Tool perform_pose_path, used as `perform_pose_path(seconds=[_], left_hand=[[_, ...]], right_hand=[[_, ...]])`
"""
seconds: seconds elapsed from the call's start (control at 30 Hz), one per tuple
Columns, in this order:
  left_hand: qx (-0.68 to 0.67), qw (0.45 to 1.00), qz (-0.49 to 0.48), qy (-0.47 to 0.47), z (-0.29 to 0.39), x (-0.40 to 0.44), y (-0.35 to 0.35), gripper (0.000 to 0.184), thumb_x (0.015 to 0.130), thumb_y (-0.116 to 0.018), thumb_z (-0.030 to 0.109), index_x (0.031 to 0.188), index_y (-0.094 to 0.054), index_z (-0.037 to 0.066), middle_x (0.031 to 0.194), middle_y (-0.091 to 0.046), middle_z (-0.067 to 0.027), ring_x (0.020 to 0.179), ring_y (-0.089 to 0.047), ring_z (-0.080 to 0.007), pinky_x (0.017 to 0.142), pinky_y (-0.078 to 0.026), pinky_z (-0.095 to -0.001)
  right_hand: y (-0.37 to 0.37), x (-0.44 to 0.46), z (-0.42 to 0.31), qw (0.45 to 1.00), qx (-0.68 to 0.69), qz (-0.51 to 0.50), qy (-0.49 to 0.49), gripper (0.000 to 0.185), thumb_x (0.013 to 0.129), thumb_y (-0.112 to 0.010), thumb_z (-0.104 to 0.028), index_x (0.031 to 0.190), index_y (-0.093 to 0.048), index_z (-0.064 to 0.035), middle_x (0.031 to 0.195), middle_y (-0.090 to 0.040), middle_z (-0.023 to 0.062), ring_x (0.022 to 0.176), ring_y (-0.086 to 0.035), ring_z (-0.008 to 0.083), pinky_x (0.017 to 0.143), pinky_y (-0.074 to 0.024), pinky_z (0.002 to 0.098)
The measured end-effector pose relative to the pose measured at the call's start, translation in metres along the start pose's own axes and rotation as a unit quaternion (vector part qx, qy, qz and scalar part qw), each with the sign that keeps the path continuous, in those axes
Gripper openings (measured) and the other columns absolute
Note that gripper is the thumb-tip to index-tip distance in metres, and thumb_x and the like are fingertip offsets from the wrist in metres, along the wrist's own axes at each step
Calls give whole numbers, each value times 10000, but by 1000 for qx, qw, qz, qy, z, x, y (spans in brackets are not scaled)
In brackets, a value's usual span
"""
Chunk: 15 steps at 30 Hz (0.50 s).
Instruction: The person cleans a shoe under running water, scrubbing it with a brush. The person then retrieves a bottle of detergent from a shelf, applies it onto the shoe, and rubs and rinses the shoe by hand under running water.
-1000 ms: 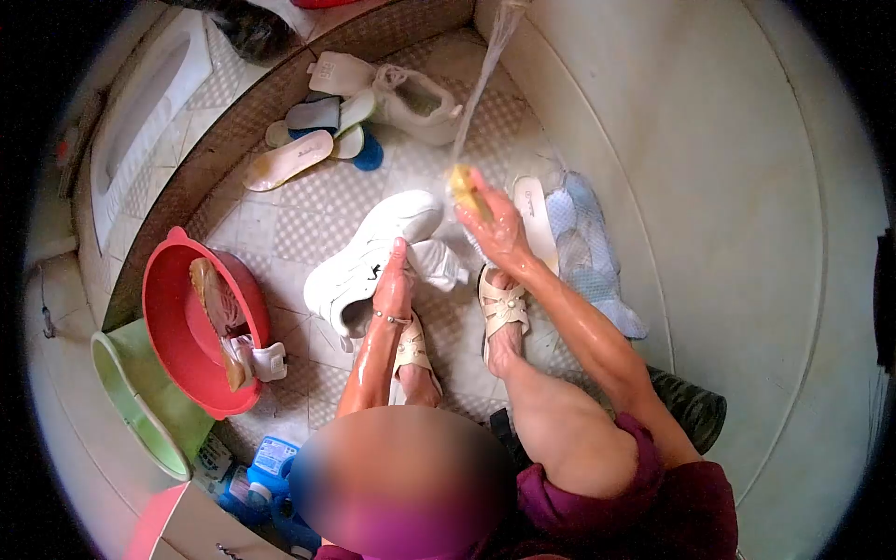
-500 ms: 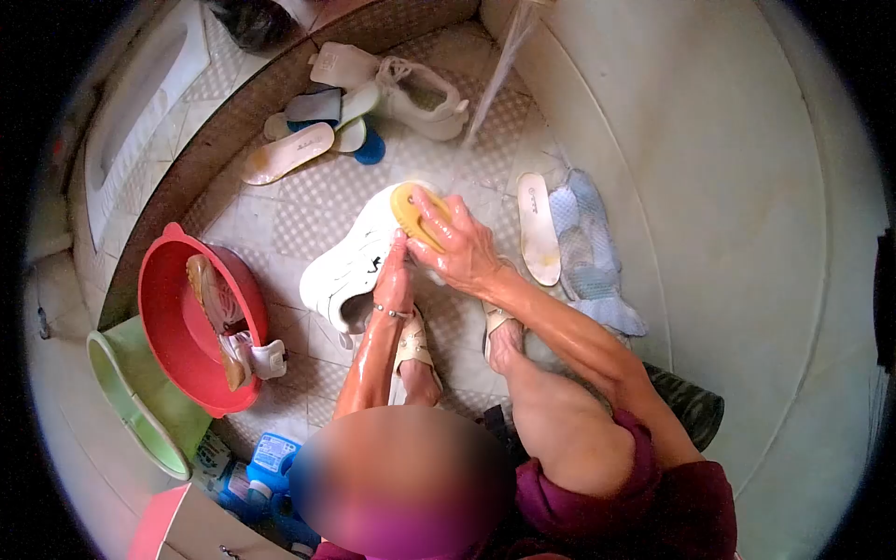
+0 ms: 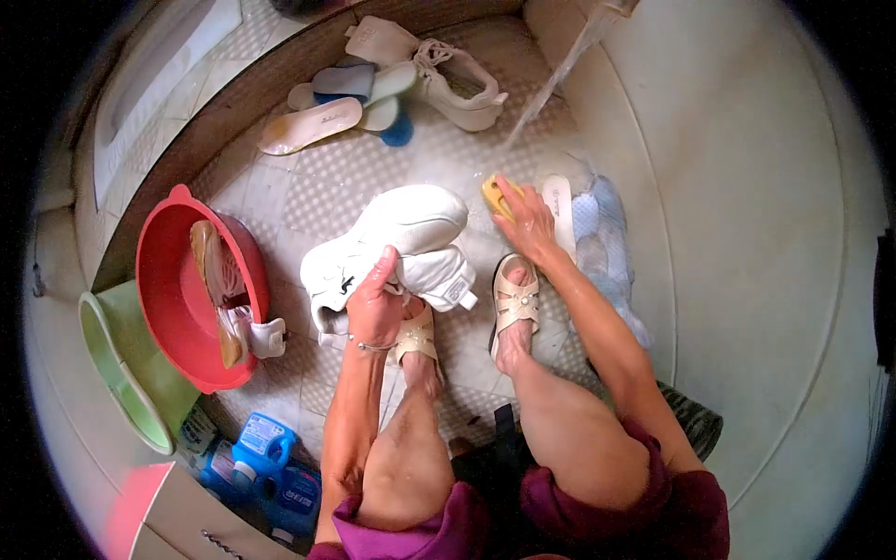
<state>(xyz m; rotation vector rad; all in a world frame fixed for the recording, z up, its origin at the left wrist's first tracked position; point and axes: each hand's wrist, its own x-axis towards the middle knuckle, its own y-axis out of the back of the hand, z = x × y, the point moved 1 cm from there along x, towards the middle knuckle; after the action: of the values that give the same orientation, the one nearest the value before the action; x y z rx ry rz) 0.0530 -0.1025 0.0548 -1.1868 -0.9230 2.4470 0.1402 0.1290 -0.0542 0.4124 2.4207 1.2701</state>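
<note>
A white sneaker (image 3: pixel 411 217), wet and tilted, is gripped by my left hand (image 3: pixel 375 303), with the thumb laid along its side and the tongue hanging out to the right. The fingers behind the shoe are hidden. My right hand (image 3: pixel 529 224) is closed around a yellow scrubbing brush (image 3: pixel 502 194), apart from the sneaker and to its right. The brush is close to a pale insole (image 3: pixel 558 213) lying on the floor.
Water falls from a spout (image 3: pixel 583 47) at the upper right. Beige shoes (image 3: pixel 462 89) and several insoles (image 3: pixel 317 124) lie at the back. At left stand a red basin (image 3: pixel 173 289) holding a shoe, a green bucket (image 3: pixel 121 373) and blue detergent bottles (image 3: pixel 261 443). A wet cloth (image 3: pixel 602 247) lies right.
The brush has come off the sneaker and moved right with my right hand. My left hand still holds the sneaker, now turned so its tongue shows. The camera view has shifted.
</note>
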Motion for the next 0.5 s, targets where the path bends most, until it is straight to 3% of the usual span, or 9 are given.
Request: perform_pose_path(seconds=[0.1,0.17,0.2,0.23,0.27,0.3,0.37,0.5], left_hand=[[38,999,14,-16,7,-9,-5,331,847,-564,114,1151,-491,3,1077,-567,-80,994,-532,-184,863,-416,-323],[40,999,26,-11,7,-12,-1,323,838,-576,104,1136,-503,4,1064,-572,-75,981,-537,-178,859,-418,-313],[45,998,37,-6,8,-12,0,314,828,-589,93,1121,-515,6,1052,-577,-70,969,-541,-171,855,-420,-304],[42,998,38,-16,9,-13,0,306,809,-613,78,1095,-532,3,1032,-583,-64,950,-548,-164,844,-426,-295],[39,998,40,-14,11,-15,-2,306,809,-613,78,1095,-532,3,1032,-583,-64,950,-548,-164,844,-426,-295],[57,998,41,-6,13,-17,-5,310,803,-621,79,1090,-534,1,1025,-585,-64,943,-551,-165,841,-428,-298],[97,994,45,3,14,-18,-7,316,788,-637,76,1077,-537,-4,1008,-587,-69,930,-557,-170,825,-441,-305],[143,989,38,8,17,-20,-18,341,774,-653,85,1080,-531,-6,999,-588,-73,928,-558,-174,816,-447,-307]], right_hand=[[-1,-6,-3,997,-60,-29,24,659,714,-659,-233,1309,-376,-207,1176,-426,168,1057,-448,341,882,-377,433],[6,-13,-12,988,-114,67,81,566,729,-662,-213,1252,-457,-149,1211,-437,168,1074,-464,296,876,-397,391],[18,-14,-23,988,-116,65,84,566,729,-662,-213,1252,-457,-149,1211,-437,168,1074,-464,296,876,-397,391],[31,-15,-33,993,109,-6,47,517,747,-658,-207,1223,-482,-109,1201,-458,157,1066,-478,254,874,-404,355],[45,-18,-46,942,328,-77,4,472,765,-653,-201,1195,-508,-70,1190,-478,146,1057,-491,211,873,-411,319],[58,-21,-59,942,326,-79,3,472,765,-653,-201,1195,-508,-70,1190,-478,146,1057,-491,211,873,-411,319],[79,-27,-87,865,492,-93,30,418,797,-637,-215,1158,-530,-33,1137,-517,98,1028,-493,161,861,-411,291],[92,-26,-123,878,460,-75,106,414,799,-631,-168,1150,-517,19,1110,-524,78,1026,-495,159,890,-393,287]])
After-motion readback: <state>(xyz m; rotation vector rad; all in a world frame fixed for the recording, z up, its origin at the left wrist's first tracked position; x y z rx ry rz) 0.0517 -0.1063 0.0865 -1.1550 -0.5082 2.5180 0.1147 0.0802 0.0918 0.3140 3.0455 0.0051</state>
